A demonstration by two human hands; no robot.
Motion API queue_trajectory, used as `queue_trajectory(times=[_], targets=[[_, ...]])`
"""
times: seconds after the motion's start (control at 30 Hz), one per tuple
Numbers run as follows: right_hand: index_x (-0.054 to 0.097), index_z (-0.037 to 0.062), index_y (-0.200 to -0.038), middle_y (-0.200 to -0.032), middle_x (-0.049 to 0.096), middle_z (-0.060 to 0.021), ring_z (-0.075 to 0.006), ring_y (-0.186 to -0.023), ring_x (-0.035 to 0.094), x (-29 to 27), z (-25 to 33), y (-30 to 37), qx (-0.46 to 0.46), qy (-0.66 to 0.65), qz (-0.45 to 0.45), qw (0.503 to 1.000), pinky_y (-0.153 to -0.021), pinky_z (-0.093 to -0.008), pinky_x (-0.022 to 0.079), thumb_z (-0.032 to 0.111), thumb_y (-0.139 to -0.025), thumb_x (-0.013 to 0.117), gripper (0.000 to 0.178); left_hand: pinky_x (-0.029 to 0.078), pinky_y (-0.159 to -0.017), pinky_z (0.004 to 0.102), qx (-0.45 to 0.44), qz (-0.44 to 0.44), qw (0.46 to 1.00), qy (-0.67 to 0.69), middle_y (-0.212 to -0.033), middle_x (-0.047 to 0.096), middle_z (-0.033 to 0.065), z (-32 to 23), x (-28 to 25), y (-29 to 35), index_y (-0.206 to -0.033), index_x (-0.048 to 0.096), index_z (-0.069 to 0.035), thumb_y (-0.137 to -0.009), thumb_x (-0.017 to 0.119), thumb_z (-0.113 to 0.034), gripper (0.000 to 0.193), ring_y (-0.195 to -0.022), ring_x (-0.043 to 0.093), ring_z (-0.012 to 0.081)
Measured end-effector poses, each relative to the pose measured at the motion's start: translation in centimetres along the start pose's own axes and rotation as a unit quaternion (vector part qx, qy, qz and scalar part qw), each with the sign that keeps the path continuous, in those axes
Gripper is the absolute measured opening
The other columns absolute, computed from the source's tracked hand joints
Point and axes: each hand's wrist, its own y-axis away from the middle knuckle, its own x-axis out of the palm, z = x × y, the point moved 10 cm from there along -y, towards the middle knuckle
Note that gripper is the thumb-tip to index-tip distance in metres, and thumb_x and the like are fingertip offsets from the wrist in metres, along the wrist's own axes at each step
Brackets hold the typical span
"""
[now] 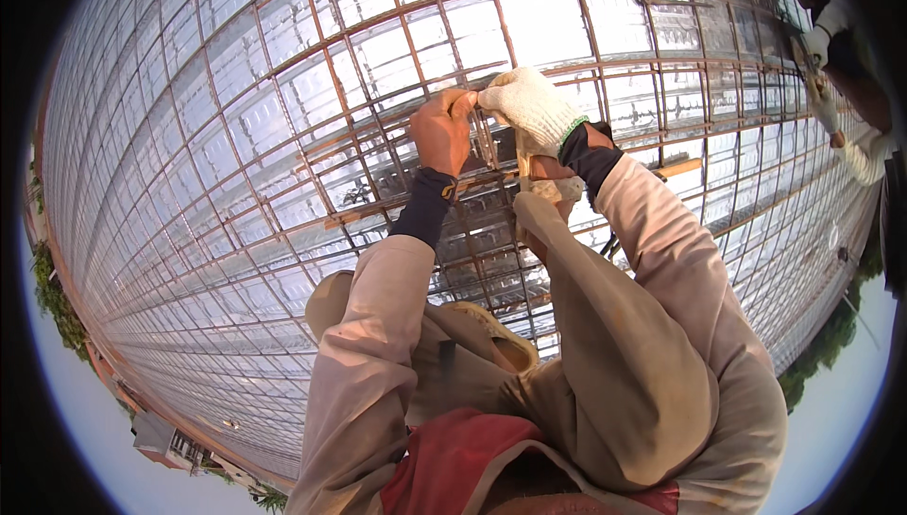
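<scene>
My bare left hand (441,131) is closed, thumb and forefinger pinched together over the rebar grid (387,123). Close against its fingertips is my right hand (534,105), in a white knit glove with a green cuff edge, its fingers also closed. Whatever lies between the fingertips is too small or hidden to make out. Below the hands, rusty bars cross over ribbed, shiny metal sheeting (477,28). Part of my foot (557,184) shows under my right wrist, by a bent knee.
Another person's white-gloved hand (831,19) is at the far right, with more of that person's limbs over the grid. Short pieces of wood (682,168) lie among the bars. Trees (57,302) and a building (170,439) stand beyond the deck's left edge.
</scene>
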Motion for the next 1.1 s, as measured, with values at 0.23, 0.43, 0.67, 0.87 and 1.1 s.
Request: queue_trajectory(times=[0.23, 0.43, 0.67, 0.87, 1.1], targets=[[0.072, 0.0024, -0.085, -0.064, 0.062, -0.0037, -0.0125, -0.062, 0.055, 1.6, -0.5, 2.8, 0.066, 0.029, 0.0, 0.997, -0.059, -0.0333, 0.044, 0.037, -0.101, 0.063, 0.039, 0.06, -0.086, 0.0372, -0.049, 0.09, 0.988, 0.114, -0.108, 0.079, 0.0195, 1.5, 0.0, 0.4, -0.122, 0.074, 0.0, -0.095, 0.068, 0.001, 0.028, -0.095, 0.078, 0.0292], [0.074, -0.0014, -0.103, -0.08, 0.071, -0.0184, -0.0344, -0.075, 0.07, 3.2, 0.0, -2.0, -0.142, 0.243, -0.009, 0.96, -0.071, -0.047, 0.055, 0.043, -0.105, 0.055, 0.049, 0.061, -0.089, 0.041, 0.086, 0.137, 0.987, 0.02, -0.116, 0.077, 0.0221, -1.2, 1.0, 0.4, -0.13, 0.068, 0.0, -0.086, 0.071, 0.007, 0.045, -0.103, 0.078, 0.0343], [0.076, 0.0004, -0.108, -0.088, 0.073, -0.0194, -0.037, -0.083, 0.07, 4.0, 2.4, -2.0, -0.249, 0.282, 0.038, 0.926, -0.076, -0.0469, 0.056, 0.04, -0.104, 0.057, 0.044, 0.061, -0.082, 0.0402, 0.057, 0.1, 0.993, -0.001, -0.105, 0.078, 0.0229, -0.6, 0.1, 0.8, -0.117, 0.067, 0.003, -0.087, 0.079, -0.001, 0.032, -0.096, 0.079, 0.0341], [0.075, 0.0047, -0.117, -0.078, 0.068, -0.0017, -0.0085, -0.065, 0.056, 0.0, 1.0, 0.2, -0.062, -0.032, -0.003, 0.998, -0.06, -0.0259, 0.047, 0.029, -0.11, 0.056, 0.032, 0.058, -0.081, 0.0361, -0.087, 0.077, 0.987, 0.114, -0.099, 0.079, 0.0149, 1.6, 0.1, 1.4, -0.109, 0.069, 0.002, -0.097, 0.076, -0.01, 0.018, -0.088, 0.074, 0.021], [0.076, 0.0026, -0.106, -0.085, 0.073, -0.0081, -0.0194, -0.081, 0.069, 0.7, -0.4, -3.0, -0.086, 0.122, -0.024, 0.988, -0.076, -0.038, 0.056, 0.038, -0.098, 0.073, 0.036, 0.056, -0.088, 0.0321, -0.144, 0.074, 0.961, 0.222, -0.105, 0.072, 0.0131, 4.1, 0.9, 1.7, -0.111, 0.06, 0.003, -0.098, 0.067, 0.001, 0.014, -0.097, 0.069, 0.018]])
